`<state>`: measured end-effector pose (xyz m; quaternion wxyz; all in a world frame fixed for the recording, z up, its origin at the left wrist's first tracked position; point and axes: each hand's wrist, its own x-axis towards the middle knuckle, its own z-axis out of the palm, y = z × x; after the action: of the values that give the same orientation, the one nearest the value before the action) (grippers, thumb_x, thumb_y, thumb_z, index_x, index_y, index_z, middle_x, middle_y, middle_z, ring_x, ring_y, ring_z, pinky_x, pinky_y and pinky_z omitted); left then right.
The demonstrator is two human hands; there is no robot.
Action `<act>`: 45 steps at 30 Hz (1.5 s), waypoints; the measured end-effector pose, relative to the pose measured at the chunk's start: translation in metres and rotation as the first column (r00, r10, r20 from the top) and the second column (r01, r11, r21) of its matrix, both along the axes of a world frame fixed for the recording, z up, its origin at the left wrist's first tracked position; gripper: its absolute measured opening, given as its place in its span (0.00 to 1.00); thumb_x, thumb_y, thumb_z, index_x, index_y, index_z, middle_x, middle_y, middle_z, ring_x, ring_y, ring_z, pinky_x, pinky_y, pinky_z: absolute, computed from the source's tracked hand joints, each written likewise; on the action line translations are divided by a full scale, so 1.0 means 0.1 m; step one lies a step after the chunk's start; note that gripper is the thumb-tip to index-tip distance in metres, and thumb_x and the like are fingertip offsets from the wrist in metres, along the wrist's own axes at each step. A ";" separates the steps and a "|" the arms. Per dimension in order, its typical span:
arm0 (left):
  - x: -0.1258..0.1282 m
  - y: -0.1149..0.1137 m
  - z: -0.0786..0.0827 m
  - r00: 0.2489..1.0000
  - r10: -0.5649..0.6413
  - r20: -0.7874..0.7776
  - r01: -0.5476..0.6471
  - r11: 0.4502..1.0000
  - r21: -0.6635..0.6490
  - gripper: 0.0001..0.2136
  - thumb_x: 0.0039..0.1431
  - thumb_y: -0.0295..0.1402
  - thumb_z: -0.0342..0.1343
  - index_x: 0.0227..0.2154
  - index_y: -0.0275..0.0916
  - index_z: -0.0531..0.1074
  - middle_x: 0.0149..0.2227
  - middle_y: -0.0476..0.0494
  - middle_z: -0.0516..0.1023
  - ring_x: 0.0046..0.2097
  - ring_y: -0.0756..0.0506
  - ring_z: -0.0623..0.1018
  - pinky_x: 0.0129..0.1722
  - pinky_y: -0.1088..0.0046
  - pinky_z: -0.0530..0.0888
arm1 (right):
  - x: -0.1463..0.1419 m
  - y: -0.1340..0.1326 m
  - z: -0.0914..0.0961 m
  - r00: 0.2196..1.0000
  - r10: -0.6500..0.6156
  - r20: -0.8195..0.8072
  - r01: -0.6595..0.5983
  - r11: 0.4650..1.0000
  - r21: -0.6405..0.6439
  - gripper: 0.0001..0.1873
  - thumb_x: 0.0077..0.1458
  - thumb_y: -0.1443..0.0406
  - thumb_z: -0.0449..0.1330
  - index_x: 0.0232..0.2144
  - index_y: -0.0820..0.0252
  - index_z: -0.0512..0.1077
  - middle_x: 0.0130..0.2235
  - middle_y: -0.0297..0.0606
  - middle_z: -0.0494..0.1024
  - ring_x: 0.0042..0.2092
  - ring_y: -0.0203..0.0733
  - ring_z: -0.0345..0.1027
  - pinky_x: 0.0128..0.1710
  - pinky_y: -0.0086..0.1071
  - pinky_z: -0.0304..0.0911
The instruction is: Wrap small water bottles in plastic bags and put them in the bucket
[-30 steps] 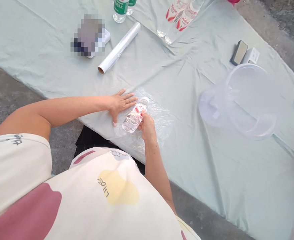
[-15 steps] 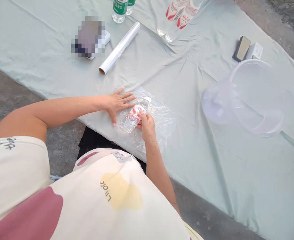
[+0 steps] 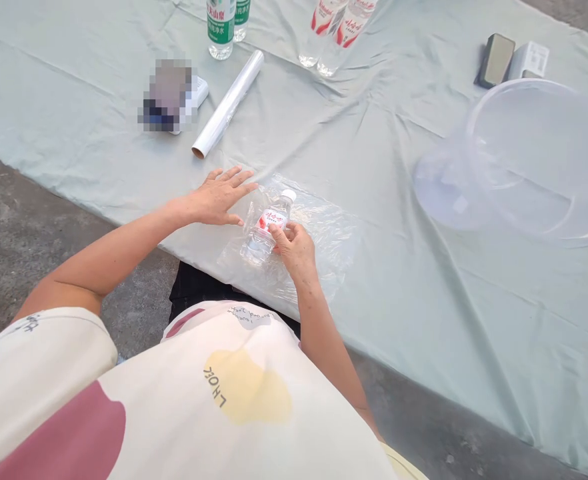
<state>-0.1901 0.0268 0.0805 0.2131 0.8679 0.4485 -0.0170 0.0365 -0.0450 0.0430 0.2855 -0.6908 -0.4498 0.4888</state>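
Note:
A clear water bottle (image 3: 275, 219) with a white cap and a red-and-white label lies on its side on a crinkled sheet of plastic wrap (image 3: 324, 240). My right hand (image 3: 297, 248) grips the bottle from its right side, thumb on the label and fingers partly hidden beneath. To the left of the bottle, my left hand (image 3: 224, 195) is open, its fingers spread near the left edge of the wrap. It holds nothing; whether it touches the wrap I cannot tell.
Beyond my hands lies a roll of plastic wrap (image 3: 229, 103). A blurred-out item on a white box (image 3: 199, 93) is left of it. Green-labelled bottles (image 3: 220, 30) and red-labelled bottles (image 3: 341, 37) stand farther back. A clear plastic tub (image 3: 539, 167) and small boxes (image 3: 497, 60) are at right.
My left hand has shifted left, away from the bottle. My right hand keeps its hold on the bottle, its fingers slightly more spread. The camera view has shifted.

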 end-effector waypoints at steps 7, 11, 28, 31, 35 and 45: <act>0.21 -0.70 -0.20 0.929 0.364 0.068 -0.366 0.931 0.013 0.13 0.62 0.38 0.55 0.45 0.35 0.75 0.45 0.34 0.75 0.51 0.35 0.72 0.51 0.56 0.68 | -0.02 -0.05 0.22 0.926 0.139 0.350 -0.189 0.975 0.114 0.35 0.57 0.40 0.54 0.57 0.55 0.68 0.45 0.46 0.79 0.41 0.52 0.75 0.45 0.45 0.66; 0.35 -0.82 -0.30 0.868 0.477 0.139 -0.480 0.877 -0.012 0.08 0.63 0.36 0.53 0.36 0.38 0.75 0.40 0.38 0.75 0.47 0.38 0.73 0.49 0.58 0.67 | 0.03 -0.07 0.24 0.900 0.189 0.394 -0.247 0.963 0.103 0.34 0.61 0.41 0.49 0.57 0.56 0.68 0.47 0.46 0.78 0.41 0.51 0.73 0.46 0.44 0.64; 0.53 -0.95 -0.17 0.590 0.727 0.352 -0.628 0.687 -0.366 0.06 0.63 0.35 0.48 0.30 0.44 0.66 0.21 0.55 0.70 0.24 0.49 0.69 0.30 0.72 0.65 | 0.13 -0.13 0.14 0.983 0.100 0.154 -0.115 0.989 0.090 0.41 0.58 0.43 0.56 0.66 0.57 0.61 0.54 0.47 0.75 0.49 0.50 0.73 0.53 0.46 0.65; 0.61 -0.98 -0.13 0.556 0.721 0.414 -0.593 0.693 -0.410 0.07 0.62 0.36 0.49 0.30 0.43 0.67 0.21 0.55 0.69 0.24 0.50 0.69 0.29 0.73 0.66 | 0.14 -0.16 0.13 0.981 0.079 0.176 -0.097 0.991 0.096 0.41 0.58 0.43 0.57 0.66 0.58 0.59 0.53 0.47 0.75 0.45 0.47 0.73 0.51 0.46 0.67; 0.74 -1.01 -0.07 0.629 0.639 0.442 -0.547 0.768 -0.332 0.08 0.64 0.36 0.50 0.34 0.42 0.72 0.21 0.55 0.68 0.24 0.50 0.68 0.28 0.74 0.65 | 0.19 -0.17 0.15 0.964 0.073 0.256 -0.126 0.973 0.196 0.38 0.59 0.46 0.58 0.66 0.55 0.59 0.52 0.45 0.75 0.41 0.45 0.73 0.46 0.45 0.70; 0.97 -1.21 -0.01 0.887 0.333 0.320 -0.333 0.941 -0.055 0.05 0.64 0.28 0.52 0.37 0.38 0.73 0.36 0.44 0.76 0.36 0.46 0.76 0.34 0.71 0.70 | 0.23 0.11 0.16 0.753 0.225 0.618 -0.614 0.579 0.537 0.12 0.65 0.58 0.56 0.45 0.51 0.78 0.48 0.42 0.76 0.42 0.44 0.68 0.45 0.41 0.69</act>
<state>-0.0934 -0.0938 0.0791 0.2830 0.7691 0.5493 0.1632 0.0596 -0.0339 0.0585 0.2777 -0.4901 -0.8144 0.1393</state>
